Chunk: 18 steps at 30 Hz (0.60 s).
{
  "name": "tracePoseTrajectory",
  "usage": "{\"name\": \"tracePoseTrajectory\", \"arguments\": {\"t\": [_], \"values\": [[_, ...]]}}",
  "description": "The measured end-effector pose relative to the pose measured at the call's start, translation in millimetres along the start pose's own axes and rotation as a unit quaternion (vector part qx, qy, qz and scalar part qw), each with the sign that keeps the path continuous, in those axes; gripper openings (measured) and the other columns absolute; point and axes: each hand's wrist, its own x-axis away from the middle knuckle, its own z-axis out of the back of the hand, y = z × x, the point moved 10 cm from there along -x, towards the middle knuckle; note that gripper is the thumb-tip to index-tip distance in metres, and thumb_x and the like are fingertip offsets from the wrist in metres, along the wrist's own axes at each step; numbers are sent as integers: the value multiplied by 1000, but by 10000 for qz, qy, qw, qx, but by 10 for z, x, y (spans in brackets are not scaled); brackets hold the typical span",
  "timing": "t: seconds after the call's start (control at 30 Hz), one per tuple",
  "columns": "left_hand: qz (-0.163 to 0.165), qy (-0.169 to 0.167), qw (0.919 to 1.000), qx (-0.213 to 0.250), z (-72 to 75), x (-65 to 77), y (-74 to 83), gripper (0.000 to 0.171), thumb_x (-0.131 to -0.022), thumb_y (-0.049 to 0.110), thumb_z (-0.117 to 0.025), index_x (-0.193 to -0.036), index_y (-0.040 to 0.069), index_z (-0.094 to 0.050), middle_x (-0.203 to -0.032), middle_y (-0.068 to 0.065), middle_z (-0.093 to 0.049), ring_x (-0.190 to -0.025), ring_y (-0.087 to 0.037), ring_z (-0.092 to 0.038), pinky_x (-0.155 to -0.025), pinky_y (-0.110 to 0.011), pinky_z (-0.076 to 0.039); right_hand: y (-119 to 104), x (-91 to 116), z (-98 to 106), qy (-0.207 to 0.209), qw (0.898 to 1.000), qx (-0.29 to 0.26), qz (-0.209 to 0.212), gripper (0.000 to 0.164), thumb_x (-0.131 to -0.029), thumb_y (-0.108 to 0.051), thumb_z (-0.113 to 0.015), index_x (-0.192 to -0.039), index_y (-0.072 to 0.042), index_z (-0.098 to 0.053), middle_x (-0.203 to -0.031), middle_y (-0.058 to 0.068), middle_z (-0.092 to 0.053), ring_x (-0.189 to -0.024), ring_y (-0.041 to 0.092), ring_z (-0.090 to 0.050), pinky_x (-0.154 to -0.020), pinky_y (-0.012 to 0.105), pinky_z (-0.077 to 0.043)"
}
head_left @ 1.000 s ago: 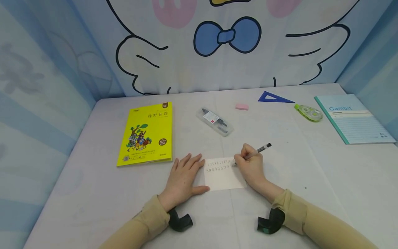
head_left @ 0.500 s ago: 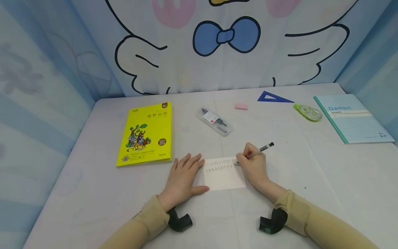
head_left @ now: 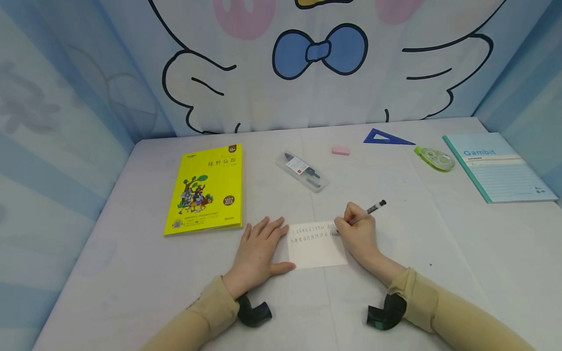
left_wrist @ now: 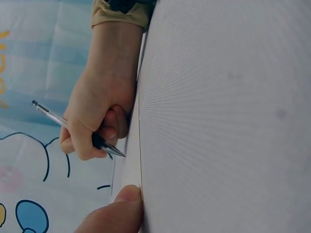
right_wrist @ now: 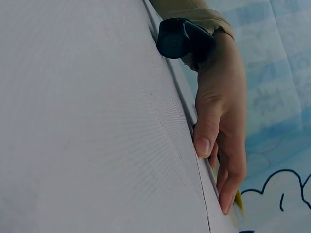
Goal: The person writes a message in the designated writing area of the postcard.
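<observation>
My right hand [head_left: 357, 237] pinches a pen [head_left: 372, 208] with a clear barrel and dark ends, its tip at the right part of a small white sheet of paper [head_left: 316, 256]. Two rows of handwritten numbers run across the upper part of that sheet; the right hand hides their right end. Spread flat, my left hand [head_left: 256, 253] rests with a fingertip and the thumb at the paper's left edge. In the left wrist view the pen [left_wrist: 51, 114] slants down from the curled fingers, and the left thumb [left_wrist: 116, 213] presses near the sheet's edge.
A yellow book [head_left: 228, 180] lies to the left. Behind the paper are a clear plastic case [head_left: 303, 170] with a compass inside and a pink eraser [head_left: 341, 150]. Farther right lie a blue set square [head_left: 386, 138], a green correction tape [head_left: 436, 159] and a Gambit notebook [head_left: 505, 170].
My right hand has shifted slightly to the right with the pen, whose tip has moved a little along the second row of numbers. The left hand stays in place.
</observation>
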Motion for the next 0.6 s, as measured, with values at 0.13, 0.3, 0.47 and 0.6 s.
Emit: {"name": "tracePoseTrajectory", "arguments": {"t": [0.13,0.3,0.47,0.6], "values": [[10,-21,10000,14,-6,1,-1,76,-72,47,-74,-133,11,-48,-144,-7,-40,-135,-35,-29,-106,-62,-19,20,-3,18,104,9999,-125,-32,26,-70,18,-45,-56,1,-29,-48,-5,-26,-40,-5,-23,-40,10,-17],[8,-17,10000,10,-3,1,0,76,-72,47,-74,-133,11,-48,-144,-7,-40,-135,-35,-29,-106,-63,-18,215,-37,8,161,9975,-635,-246,28,-73,17,-45,-58,0,-30,-47,-7,-28,-42,-2,-27,-39,13,-20],[-8,21,10000,6,4,4,-1,76,-72,47,-74,-133,11,-49,-144,-7,-40,-134,-35,-30,-106,-63,-19,360,-28,-61,70,9973,-607,-407,31,-83,6,-54,-61,-3,-34,-48,-6,-31,-44,1,-28,-39,16,-23],[-8,15,10000,12,8,8,1,76,-72,47,-74,-133,11,-49,-144,-6,-40,-134,-34,-30,-106,-62,-19,327,21,-163,-176,9982,-352,-458,30,-88,-8,-60,-65,-2,-42,-49,-5,-35,-44,3,-30,-39,18,-23]]}}
